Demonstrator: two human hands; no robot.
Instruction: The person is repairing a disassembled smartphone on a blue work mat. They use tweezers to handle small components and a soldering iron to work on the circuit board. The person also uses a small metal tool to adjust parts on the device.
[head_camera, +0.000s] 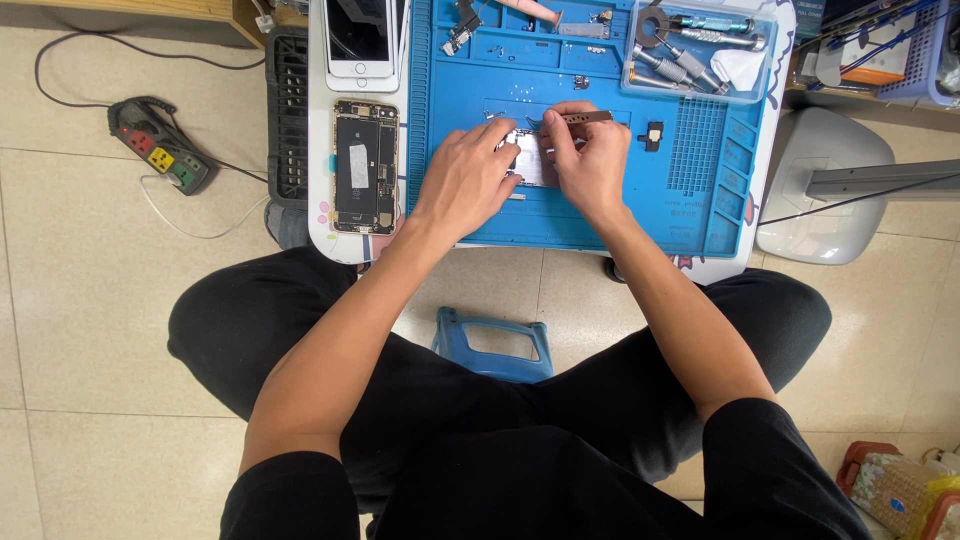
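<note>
On a blue repair mat (600, 215) lies a small silver metal plate (532, 160), mostly covered by both hands. My left hand (468, 178) rests on its left edge, fingers pressing it down. My right hand (592, 165) grips metal tweezers (575, 118) whose tip points left at the plate's top. An opened phone body (365, 166) with its innards exposed lies left of the mat on the small white table (322, 200).
A phone screen (360, 40) lies above the opened phone. A clear tray (700, 50) with screwdrivers sits at the mat's top right. A small black part (655, 132) lies right of my hands. A power strip (160, 150) lies on the tiled floor, a white stool base (825, 190) at right.
</note>
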